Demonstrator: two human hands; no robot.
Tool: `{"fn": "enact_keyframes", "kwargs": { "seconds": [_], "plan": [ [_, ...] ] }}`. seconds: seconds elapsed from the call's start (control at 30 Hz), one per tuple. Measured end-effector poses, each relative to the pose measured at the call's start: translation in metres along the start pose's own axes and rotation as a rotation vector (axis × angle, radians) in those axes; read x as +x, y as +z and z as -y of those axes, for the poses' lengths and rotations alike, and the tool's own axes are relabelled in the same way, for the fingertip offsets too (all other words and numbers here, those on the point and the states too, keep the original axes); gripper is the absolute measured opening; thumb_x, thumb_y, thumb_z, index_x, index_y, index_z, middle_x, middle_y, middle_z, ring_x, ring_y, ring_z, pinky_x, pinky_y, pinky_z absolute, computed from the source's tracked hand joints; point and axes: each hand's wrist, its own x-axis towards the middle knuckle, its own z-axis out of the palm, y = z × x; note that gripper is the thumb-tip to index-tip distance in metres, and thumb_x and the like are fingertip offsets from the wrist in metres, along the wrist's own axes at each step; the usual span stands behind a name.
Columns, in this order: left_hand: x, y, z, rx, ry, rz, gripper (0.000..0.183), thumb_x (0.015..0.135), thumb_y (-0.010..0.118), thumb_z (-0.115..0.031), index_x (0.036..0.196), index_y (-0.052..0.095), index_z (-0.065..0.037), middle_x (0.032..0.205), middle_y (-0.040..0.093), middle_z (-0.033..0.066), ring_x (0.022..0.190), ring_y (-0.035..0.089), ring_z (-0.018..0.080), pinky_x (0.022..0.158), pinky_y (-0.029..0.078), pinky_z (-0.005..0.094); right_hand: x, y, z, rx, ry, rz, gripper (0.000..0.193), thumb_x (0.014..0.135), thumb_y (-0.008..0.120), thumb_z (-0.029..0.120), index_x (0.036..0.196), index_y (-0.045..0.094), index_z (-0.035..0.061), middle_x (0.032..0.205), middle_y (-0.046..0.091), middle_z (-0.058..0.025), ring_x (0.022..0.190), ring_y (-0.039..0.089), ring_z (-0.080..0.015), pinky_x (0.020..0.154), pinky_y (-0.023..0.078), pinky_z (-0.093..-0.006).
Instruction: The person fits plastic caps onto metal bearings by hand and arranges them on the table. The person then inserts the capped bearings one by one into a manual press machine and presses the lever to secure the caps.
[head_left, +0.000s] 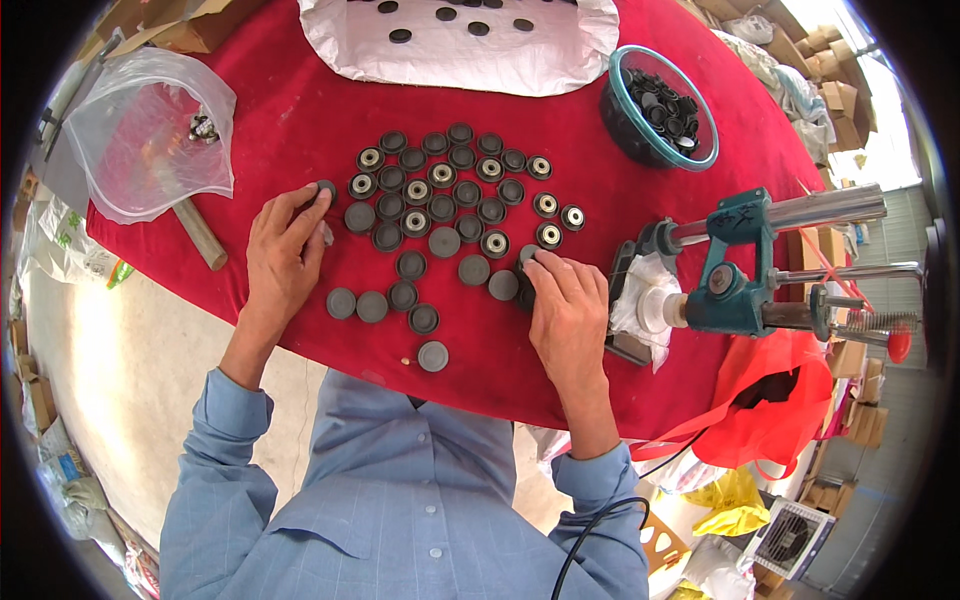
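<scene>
My left hand (281, 247) is closed at the left side of a spread of dark round caps, its thumb and fingertips pinching one dark cap (326, 188). A bit of something whitish shows by its fingers. On the right side, my right hand (568, 308) has bent fingers on another dark cap (528, 254); part of a further cap is hidden beneath them. Between the hands, several caps lie on the red cloth, some hollow side up, some smooth side up (444, 241). Several hold a shiny metal ring (415, 221) with a hole in its centre.
A green hand press (735, 265) with a red-knobbed lever stands right of my right hand. Behind lie a tub of black caps (660, 110) and a white sack (460, 70) with caps on it. At left, a clear plastic bag (150, 130) touches a wooden handle (200, 235).
</scene>
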Motion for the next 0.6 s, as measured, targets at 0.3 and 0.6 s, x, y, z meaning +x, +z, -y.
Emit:
{"fn": "enact_keyframes", "kwargs": {
  "seconds": [0.3,0.6],
  "plan": [
    [0.001,-0.001,0.000,-0.001,-0.020,0.013,0.043,0.089,0.073,0.002,0.132,0.075,-0.004,0.128,0.070,0.0134,0.116,0.068,0.0339,0.098,0.055,0.0442,-0.010,-0.003,0.004,0.016,0.005,0.053,0.024,0.091,0.070,0.005,0.114,0.075,0.0011,0.129,0.071,-0.0112,0.113,0.068,-0.0314,0.103,0.049,-0.0478],
    [-0.002,0.000,0.000,-0.011,-0.030,0.021,0.042,0.090,0.073,0.002,0.131,0.075,-0.004,0.129,0.070,0.0134,0.116,0.068,0.0335,0.100,0.055,0.0438,-0.020,0.005,0.014,-0.062,0.075,0.018,0.026,0.089,0.069,0.005,0.114,0.077,0.0036,0.134,0.073,-0.0075,0.115,0.067,-0.0264,0.111,0.042,-0.0484]
  ]
}}
